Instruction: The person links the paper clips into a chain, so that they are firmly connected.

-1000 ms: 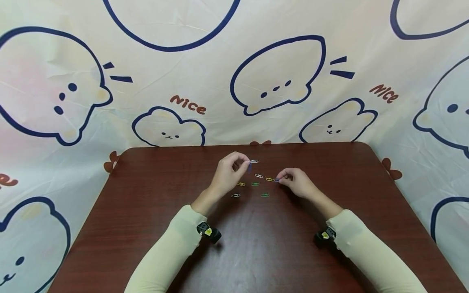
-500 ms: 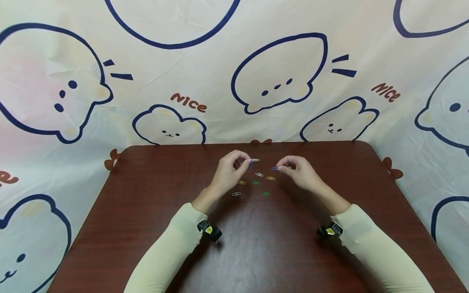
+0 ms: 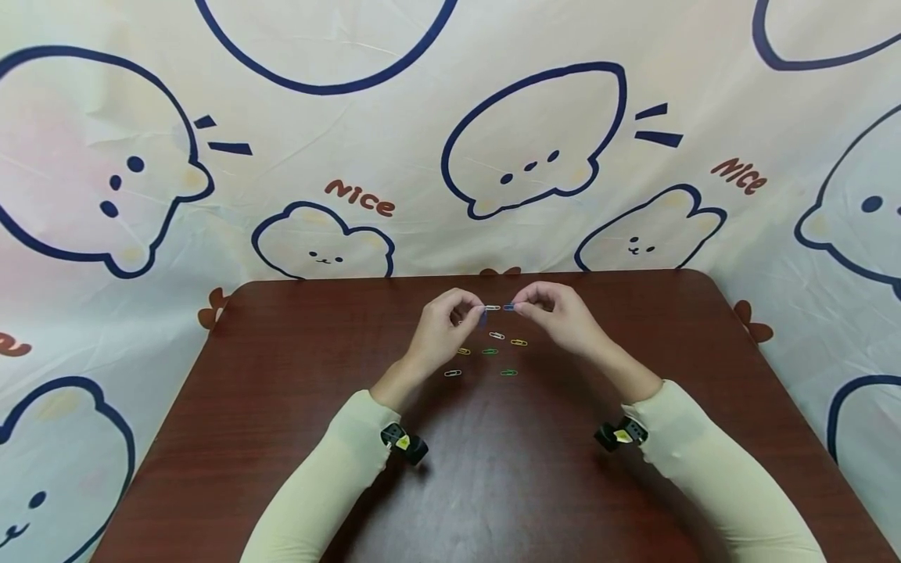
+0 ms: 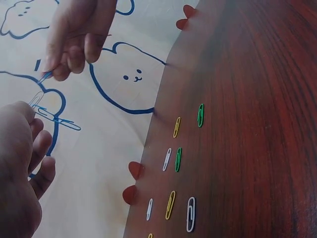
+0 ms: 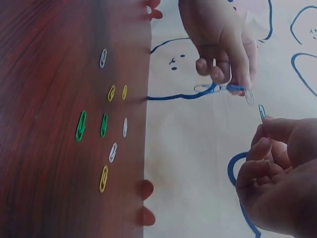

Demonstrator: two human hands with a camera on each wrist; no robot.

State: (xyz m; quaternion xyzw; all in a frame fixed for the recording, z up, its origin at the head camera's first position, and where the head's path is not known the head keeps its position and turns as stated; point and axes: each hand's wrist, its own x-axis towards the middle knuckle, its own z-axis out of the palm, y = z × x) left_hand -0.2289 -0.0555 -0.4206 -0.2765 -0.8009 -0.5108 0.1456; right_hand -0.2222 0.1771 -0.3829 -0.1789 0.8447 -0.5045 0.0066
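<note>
My left hand (image 3: pixel 438 332) pinches a white paper clip (image 3: pixel 493 307) between thumb and fingertips, raised over the far part of the table. Linked blue paper clips (image 4: pixel 45 113) dangle from that hand in a short chain, which also shows in the right wrist view as a blue strand (image 5: pixel 218 89). Facing it, my right hand (image 3: pixel 563 317) pinches a single blue paper clip (image 3: pixel 509 307) by one end. In the right wrist view this blue clip (image 5: pixel 262 111) points up toward the lower end of the white clip (image 5: pixel 250 97), with a small gap between them.
Several loose paper clips lie on the dark brown table (image 3: pixel 450 485) below the hands: white (image 3: pixel 453 374), yellow (image 3: pixel 518 342) and green (image 3: pixel 509 373). A cartoon-printed cloth (image 3: pixel 422 156) hangs behind the table's far edge.
My right hand has lifted the blue paper clip from beside a yellow one and brought it up and left to the white clip. The left hand has stayed nearly still.
</note>
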